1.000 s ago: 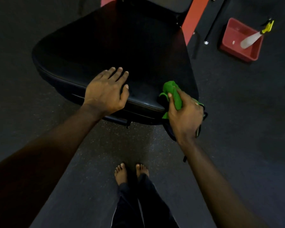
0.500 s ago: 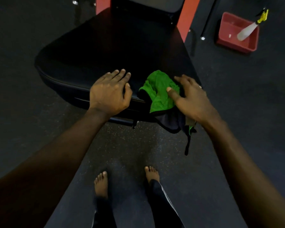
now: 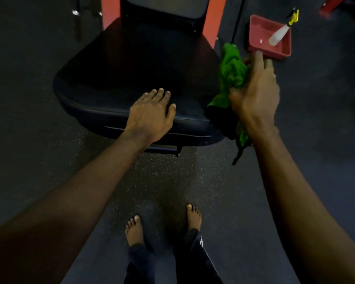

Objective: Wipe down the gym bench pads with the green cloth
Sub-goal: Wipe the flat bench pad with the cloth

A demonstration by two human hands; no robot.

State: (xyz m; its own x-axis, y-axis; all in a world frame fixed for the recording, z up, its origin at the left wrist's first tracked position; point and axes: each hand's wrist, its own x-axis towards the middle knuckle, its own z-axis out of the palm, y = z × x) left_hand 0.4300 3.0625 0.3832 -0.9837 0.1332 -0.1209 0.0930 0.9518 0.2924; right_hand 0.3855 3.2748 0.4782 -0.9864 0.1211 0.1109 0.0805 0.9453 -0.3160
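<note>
The black bench seat pad (image 3: pixel 131 64) fills the upper middle of the head view, with a second pad (image 3: pixel 164 7) behind it between red frame posts. My left hand (image 3: pixel 152 113) lies flat, fingers spread, on the pad's near edge. My right hand (image 3: pixel 254 89) holds the bunched green cloth (image 3: pixel 232 72) just off the pad's right side, near its front corner. The cloth's lower end hangs down past the pad edge.
A red tray (image 3: pixel 279 52) with a white spray bottle (image 3: pixel 279 34) sits on the dark rubber floor at the upper right. Red frame posts (image 3: pixel 109 11) rise beside the back pad. My bare feet (image 3: pixel 164 222) stand in front of the bench.
My right hand has gathered the cloth off the pad's front edge and lifted it to the right, beside the pad. The left hand stayed on the pad. My feet moved apart.
</note>
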